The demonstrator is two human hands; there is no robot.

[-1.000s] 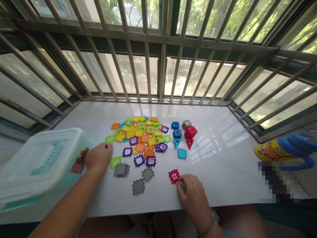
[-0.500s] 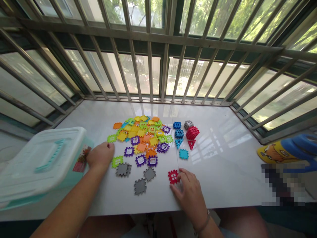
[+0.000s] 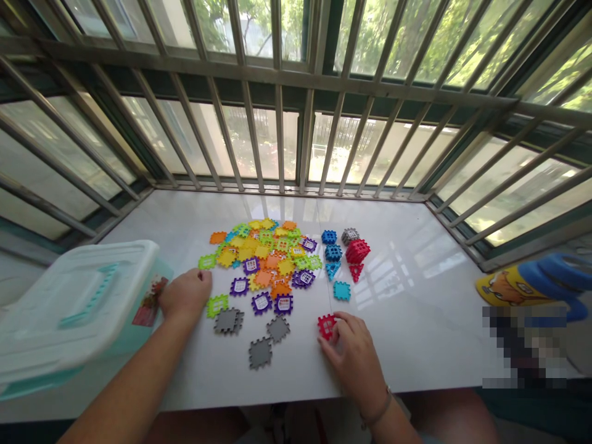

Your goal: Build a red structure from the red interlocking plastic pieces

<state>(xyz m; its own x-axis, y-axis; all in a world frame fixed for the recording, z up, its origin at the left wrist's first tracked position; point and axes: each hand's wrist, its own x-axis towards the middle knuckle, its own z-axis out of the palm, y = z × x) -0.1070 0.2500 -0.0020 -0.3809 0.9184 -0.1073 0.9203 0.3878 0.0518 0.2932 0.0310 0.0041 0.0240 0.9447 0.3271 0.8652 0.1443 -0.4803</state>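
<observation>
My right hand (image 3: 352,353) rests on the table, thumb and fingers curled around a red square waffle-edged plastic piece (image 3: 325,327), which they partly cover. My left hand (image 3: 186,295) lies with curled fingers on the table, holding nothing visible, next to a lime-green piece (image 3: 217,305). Several grey pieces (image 3: 260,353) sit between my hands. Beyond them spreads a heap of orange, yellow, green and purple pieces (image 3: 263,259). Right of the heap stands a small group of blue and red built shapes (image 3: 357,251).
A translucent plastic storage box with a lidded top (image 3: 78,308) stands at the left, beside my left hand, on the white stone ledge (image 3: 407,333). Steel window bars (image 3: 277,92) edge the far side. A yellow and blue printed object (image 3: 522,287) and a pixelated patch (image 3: 522,345) lie at the right.
My right hand has shifted up and left, closing around the red piece. My left hand has stayed in place, and the view has tilted slightly.
</observation>
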